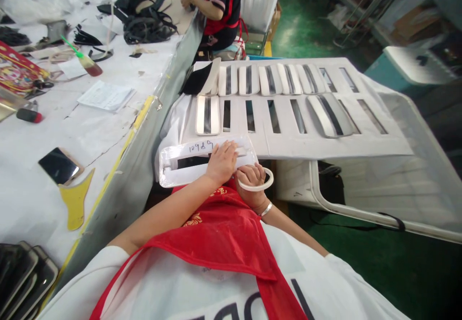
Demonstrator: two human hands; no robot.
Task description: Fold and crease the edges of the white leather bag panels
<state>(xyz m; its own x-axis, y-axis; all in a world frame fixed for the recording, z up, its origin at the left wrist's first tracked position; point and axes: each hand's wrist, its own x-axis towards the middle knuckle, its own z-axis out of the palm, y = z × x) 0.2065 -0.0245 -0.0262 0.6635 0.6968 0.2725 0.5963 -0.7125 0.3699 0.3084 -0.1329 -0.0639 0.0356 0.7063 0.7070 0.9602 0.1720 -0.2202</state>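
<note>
**A light, glossy frame that asks to be held by its rim**

We find the white frame [191, 175] close in front of the red apron [212, 243], at the near left corner of the slotted panel [325, 147]. It is long and flat, with rounded corners, a handwritten number and a narrow slot along its length.

Our left hand [222, 160] lies palm down across the frame's right half, its fingers nearly straight and close together, pressing rather than gripping. Our right hand [250, 175] is curled by the right end, with a white ring [257, 187] looped about it. We cannot tell whether those fingers pinch the ring or the frame's edge.

We judge the frame light and fairly stiff, perhaps thin board or plastic. Its shiny face suggests a slick surface, so a flat palm may slide. The bars beside the slot look the weakest part; we would expect them to bend if squeezed from the sides.

The best hold, we think, is at the two short ends, where the material is solid, thumbs on top and fingers beneath. For steadying, a spread palm over both bars should do, clear of the slot.
</note>
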